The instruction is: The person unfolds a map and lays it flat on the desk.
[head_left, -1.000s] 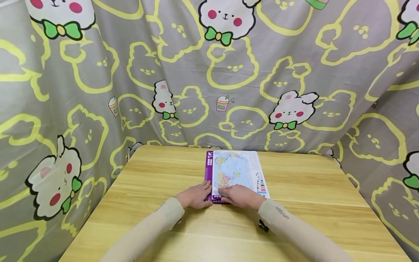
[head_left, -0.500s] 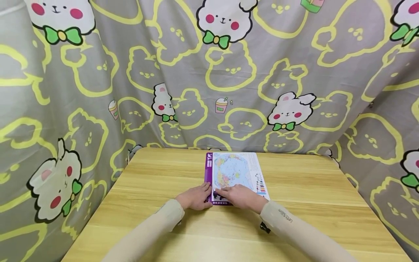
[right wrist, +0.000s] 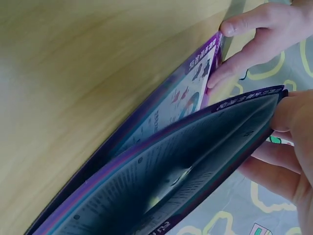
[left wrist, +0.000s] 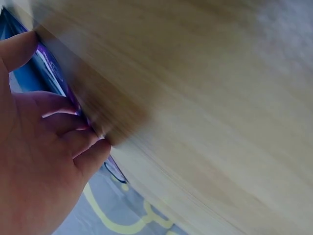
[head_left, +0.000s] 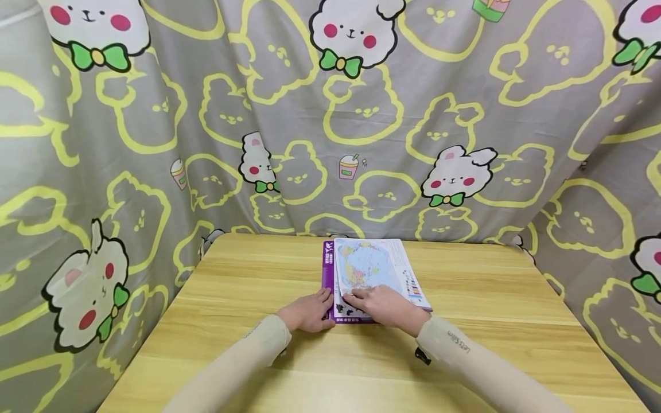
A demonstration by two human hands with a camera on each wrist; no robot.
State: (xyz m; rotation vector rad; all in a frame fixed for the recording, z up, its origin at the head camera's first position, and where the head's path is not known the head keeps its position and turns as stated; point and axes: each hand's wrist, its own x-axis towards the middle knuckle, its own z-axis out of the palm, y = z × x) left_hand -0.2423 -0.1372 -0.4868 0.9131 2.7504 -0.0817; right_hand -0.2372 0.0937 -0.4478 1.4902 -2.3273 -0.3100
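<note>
A folded world map (head_left: 372,258) with a blue and white face and purple borders lies at the middle back of the table. My right hand (head_left: 384,305) pinches the upper layer near its front left corner, thumb on one side and fingers on the other. In the right wrist view this doubled layer (right wrist: 105,203) bows up, and a lower panel (right wrist: 183,95) with small animal pictures shows beneath. My left hand (head_left: 308,311) rests along the purple left edge, its fingers stretched and fingertips at the border. In the left wrist view those fingers (left wrist: 78,142) lie along that edge.
The wood-grain table (head_left: 248,258) extends on both sides of the map and in front of it. Behind and beside it hangs a grey curtain (head_left: 299,120) printed with bunnies and yellow outlines. A dark strap (head_left: 422,355) shows under the right wrist.
The map's upper layer has lifted and shifted right at the front, uncovering more of the purple-bordered panel below. My right hand moved slightly right with it; the left stays at the edge.
</note>
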